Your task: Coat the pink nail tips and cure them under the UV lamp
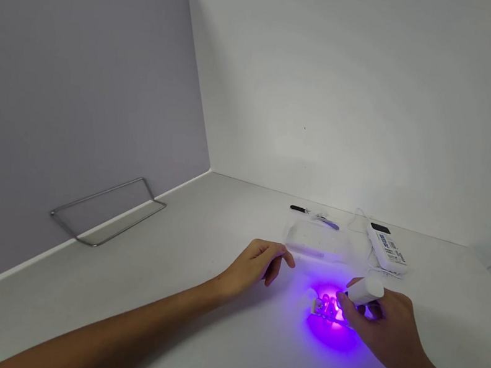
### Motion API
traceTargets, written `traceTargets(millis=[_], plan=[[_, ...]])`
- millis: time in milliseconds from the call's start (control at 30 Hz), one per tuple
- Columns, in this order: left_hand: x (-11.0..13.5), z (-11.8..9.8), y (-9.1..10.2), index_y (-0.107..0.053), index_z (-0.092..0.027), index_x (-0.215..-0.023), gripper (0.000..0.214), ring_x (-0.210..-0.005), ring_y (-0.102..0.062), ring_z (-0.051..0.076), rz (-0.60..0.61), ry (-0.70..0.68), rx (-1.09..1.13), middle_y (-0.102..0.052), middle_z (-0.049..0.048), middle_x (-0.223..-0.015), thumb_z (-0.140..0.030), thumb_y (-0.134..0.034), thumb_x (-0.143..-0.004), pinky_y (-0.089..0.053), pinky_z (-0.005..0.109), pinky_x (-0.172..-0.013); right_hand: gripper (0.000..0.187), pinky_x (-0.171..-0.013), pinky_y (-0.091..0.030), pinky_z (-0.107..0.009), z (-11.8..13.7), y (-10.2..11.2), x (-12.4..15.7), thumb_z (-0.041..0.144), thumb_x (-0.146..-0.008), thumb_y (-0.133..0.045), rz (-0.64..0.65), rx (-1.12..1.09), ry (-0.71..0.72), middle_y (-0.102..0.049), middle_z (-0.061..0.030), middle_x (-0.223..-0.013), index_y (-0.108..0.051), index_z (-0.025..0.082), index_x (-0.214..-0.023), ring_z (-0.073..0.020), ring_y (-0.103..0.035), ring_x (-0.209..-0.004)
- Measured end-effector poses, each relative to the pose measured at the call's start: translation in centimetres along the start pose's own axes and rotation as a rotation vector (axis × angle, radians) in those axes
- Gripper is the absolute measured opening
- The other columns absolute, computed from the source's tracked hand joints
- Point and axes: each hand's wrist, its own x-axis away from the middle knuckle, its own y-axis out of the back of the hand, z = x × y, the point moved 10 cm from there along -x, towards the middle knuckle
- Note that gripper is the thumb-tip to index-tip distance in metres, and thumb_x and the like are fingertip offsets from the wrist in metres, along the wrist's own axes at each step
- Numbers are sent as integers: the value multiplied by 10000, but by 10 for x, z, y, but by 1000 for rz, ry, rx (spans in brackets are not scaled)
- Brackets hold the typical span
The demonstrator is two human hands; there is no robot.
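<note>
My right hand [385,323] is closed around a white handheld UV lamp [369,291], its lit end tilted down. Violet light from it falls on a small object [321,308] on the table, with a pale block-like end at its left. Glare and my fingers hide most of that object, so its kind cannot be made out. My left hand [260,262] hovers over or rests on the table left of the glow. Its fingers are loosely bent and apart, with nothing in them.
Behind the hands lies a clear, shallow plastic tray [309,252]. Past it are a dark-ended stick [298,208] and a flat purplish strip [329,223]. A labelled white device [388,249] with a cable stands at right. A bent metal wire frame [94,245] juts from the grey panel [78,87].
</note>
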Motion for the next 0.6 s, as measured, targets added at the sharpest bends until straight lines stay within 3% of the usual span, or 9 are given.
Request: traceTargets(millis=[333, 600], plan=[[-1, 0, -1, -667, -173, -890, 291, -439, -337, 117, 27, -35, -3, -464, -57, -433, -265, -409, -793, -271, 245, -488, 433, -364, -333, -205, 2, 0, -3, 518, -915, -566, 21, -6, 3, -433, 61, -416, -657, 197, -640, -84, -405, -348], [-1, -2, -2, -651, -162, -848, 291, -443, -294, 117, 33, -34, 120, -469, -38, -457, -302, -400, -806, -227, 242, -457, 426, -363, -336, -208, 4, 1, -3, 512, -915, -562, 16, 6, 11, -435, 60, -414, -652, 202, -638, -87, -407, -344]])
